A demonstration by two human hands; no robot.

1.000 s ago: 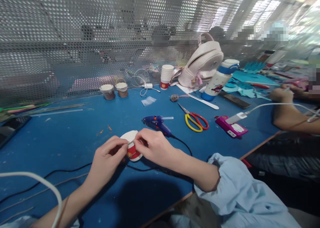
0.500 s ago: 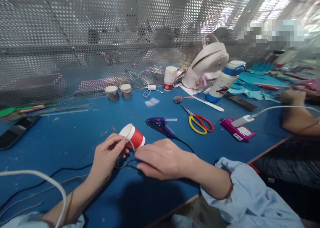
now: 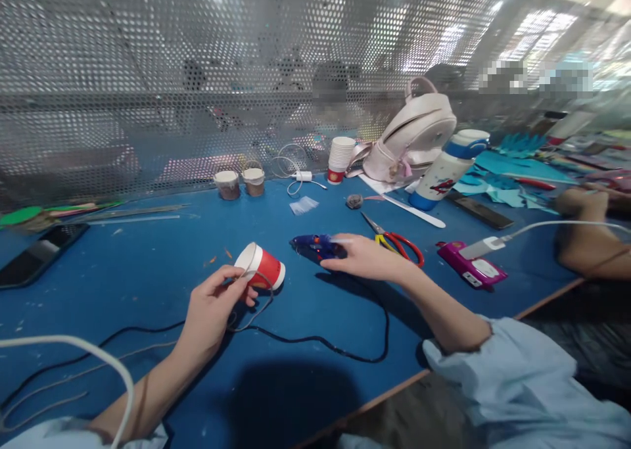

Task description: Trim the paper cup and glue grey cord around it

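Observation:
My left hand is closed, pinching the rim of a red and white paper cup that lies tilted on its side. A thin grey cord runs from those fingers around the cup and loops down to the table. To the right, my right hand has its fingers wrapped round the blue hot glue gun, whose nozzle points left toward the cup. Its handle is mostly hidden by the hand. The black cable curves below across the table.
Scissors lie just beyond my right wrist, beside a magenta power block. Stacked cups, a backpack and a bottle stand farther back. A phone lies left. Another person's arm rests at right.
My right hand has left the cord by the cup, moved right and up, and taken hold of the glue gun. My left hand stays at the cup; the cord now hangs in a looser loop.

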